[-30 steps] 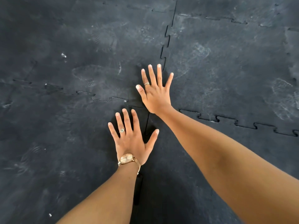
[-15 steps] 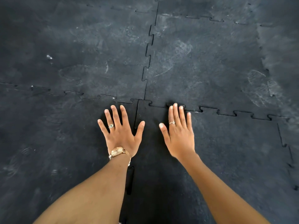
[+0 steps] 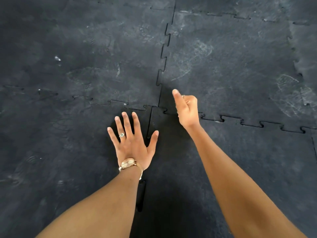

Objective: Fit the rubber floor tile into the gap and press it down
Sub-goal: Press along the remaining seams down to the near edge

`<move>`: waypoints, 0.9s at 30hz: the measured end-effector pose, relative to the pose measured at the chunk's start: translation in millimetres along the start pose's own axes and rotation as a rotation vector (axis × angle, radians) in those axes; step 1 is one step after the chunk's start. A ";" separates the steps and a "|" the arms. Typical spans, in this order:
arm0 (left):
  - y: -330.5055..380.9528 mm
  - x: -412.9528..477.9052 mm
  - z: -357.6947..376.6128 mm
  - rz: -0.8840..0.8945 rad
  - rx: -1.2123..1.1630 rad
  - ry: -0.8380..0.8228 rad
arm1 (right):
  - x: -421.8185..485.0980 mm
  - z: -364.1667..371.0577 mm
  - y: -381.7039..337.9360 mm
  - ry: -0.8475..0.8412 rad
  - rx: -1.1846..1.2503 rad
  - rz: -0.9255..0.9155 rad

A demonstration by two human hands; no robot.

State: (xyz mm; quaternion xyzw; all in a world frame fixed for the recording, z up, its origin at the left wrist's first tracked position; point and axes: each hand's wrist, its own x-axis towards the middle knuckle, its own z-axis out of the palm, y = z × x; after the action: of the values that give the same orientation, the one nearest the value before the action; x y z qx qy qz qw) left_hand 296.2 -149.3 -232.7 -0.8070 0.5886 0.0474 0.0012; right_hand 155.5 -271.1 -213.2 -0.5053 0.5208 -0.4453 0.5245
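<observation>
A black rubber floor tile (image 3: 248, 160) with jigsaw edges lies at the near right, its toothed top edge meshing with the tile beyond. My left hand (image 3: 132, 143) rests flat with fingers spread on the tile left of it, thumb reaching the vertical seam (image 3: 149, 124). My right hand (image 3: 186, 109) is curled into a fist with the thumb sticking out, raised over the tile's top left corner where four tiles meet. It holds nothing. A narrow dark gap (image 3: 141, 196) shows in the seam below my left wrist.
Interlocking black rubber tiles (image 3: 85, 48) cover the whole floor, dusty with pale shoe prints (image 3: 192, 59). Toothed seams run across the middle and up the centre.
My right hand was pressing flat on the tile's top edge; it has lifted and closed into a fist. My left hand stays flat in the same place.
</observation>
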 end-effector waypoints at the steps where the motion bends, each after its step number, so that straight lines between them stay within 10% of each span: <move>1: -0.4 0.1 -0.3 -0.001 0.003 0.000 | 1.3 0.0 1.1 -0.004 0.010 0.014; 5: -2.1 -1.8 -0.3 -0.004 -0.013 0.013 | -4.7 -1.1 -9.7 0.152 -0.088 0.004; 13: -1.0 -2.5 -3.7 -0.004 -0.030 -0.002 | -194.3 -3.5 37.7 0.243 -1.188 0.067; 23: -0.3 -12.9 -17.0 0.074 -0.191 0.000 | -231.4 1.4 34.3 0.236 -1.287 0.221; 27: 19.6 -18.8 -31.6 0.355 -0.263 0.320 | -229.1 0.2 36.2 0.235 -1.275 0.200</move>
State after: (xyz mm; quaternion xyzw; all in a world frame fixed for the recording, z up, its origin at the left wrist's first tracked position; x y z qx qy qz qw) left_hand 274.3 -139.3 -198.7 -0.6815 0.7025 -0.0049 -0.2050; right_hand 139.5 -40.1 -227.1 -0.6144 0.7809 -0.0505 0.1005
